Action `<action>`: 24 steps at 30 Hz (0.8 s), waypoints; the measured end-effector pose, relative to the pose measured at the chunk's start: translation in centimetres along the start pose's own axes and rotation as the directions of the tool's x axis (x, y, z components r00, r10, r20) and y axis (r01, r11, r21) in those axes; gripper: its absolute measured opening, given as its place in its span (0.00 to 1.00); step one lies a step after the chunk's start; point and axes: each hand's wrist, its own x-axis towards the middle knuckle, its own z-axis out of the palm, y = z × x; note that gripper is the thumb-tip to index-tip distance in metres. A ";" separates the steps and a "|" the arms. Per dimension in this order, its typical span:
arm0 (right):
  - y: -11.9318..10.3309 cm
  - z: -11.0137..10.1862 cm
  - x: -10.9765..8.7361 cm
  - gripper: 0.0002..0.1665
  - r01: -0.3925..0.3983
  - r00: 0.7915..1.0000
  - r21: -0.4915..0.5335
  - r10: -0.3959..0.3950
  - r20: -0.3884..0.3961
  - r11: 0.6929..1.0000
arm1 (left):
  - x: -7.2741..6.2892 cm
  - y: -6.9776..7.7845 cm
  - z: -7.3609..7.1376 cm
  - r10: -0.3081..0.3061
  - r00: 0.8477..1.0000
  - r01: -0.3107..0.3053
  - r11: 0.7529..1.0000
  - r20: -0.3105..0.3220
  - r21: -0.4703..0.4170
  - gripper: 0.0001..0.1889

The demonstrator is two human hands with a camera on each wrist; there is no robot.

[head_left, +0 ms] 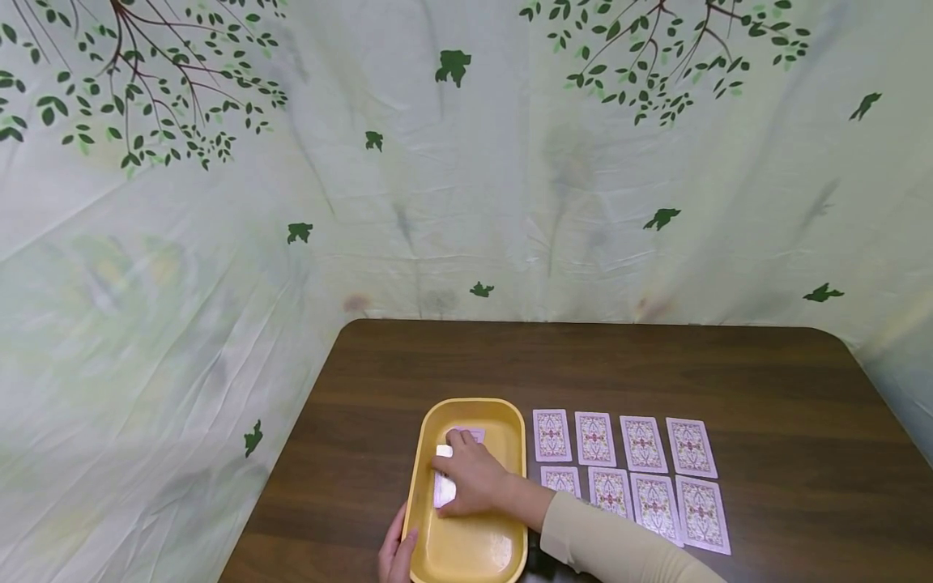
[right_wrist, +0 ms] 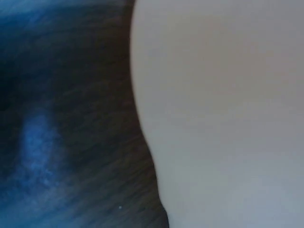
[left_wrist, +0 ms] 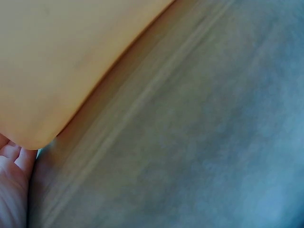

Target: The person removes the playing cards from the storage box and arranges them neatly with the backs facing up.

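Observation:
A yellow tray (head_left: pixel 477 559) lies near the table's front, in the head view. My right hand (head_left: pixel 477 478) reaches into it from the right and grips a small stack of playing cards (head_left: pixel 445 490), fingers at the far end and thumb at the near end. Beyond the fingers, part of another purple card (head_left: pixel 474 433) shows in the tray. At the tray's left side my left hand (head_left: pixel 397 551) holds its wall, the thumb near the rim; the rest of that hand is cut off by the frame. In the left wrist view, part of a hand (left_wrist: pixel 14 175) shows below a blurred orange surface.
Several purple-backed cards (head_left: pixel 643 444) lie in two rows to the right of the tray; the right sleeve (head_left: pixel 619 538) partly covers the near row. The brown wooden table (head_left: pixel 583 356) meets a leaf-patterned white cloth (head_left: pixel 437 202) at its back and left.

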 end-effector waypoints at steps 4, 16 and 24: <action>0.0 -0.1 -0.2 0.33 0.027 1.000 0.003 -0.027 -0.014 1.000 | 0.0 -0.1 0.1 0.012 1.000 -0.012 1.000 0.006 -0.015 0.23; 0.0 -3.2 -0.2 0.32 0.091 0.993 0.002 -0.091 -0.075 0.996 | 0.1 -0.3 0.3 0.041 0.999 -0.041 0.999 0.003 -0.011 0.24; 0.0 -6.0 -1.2 0.36 0.122 0.987 0.020 -0.119 -0.112 0.992 | 0.0 -0.1 0.0 0.008 1.000 -0.008 1.000 0.014 -0.009 0.26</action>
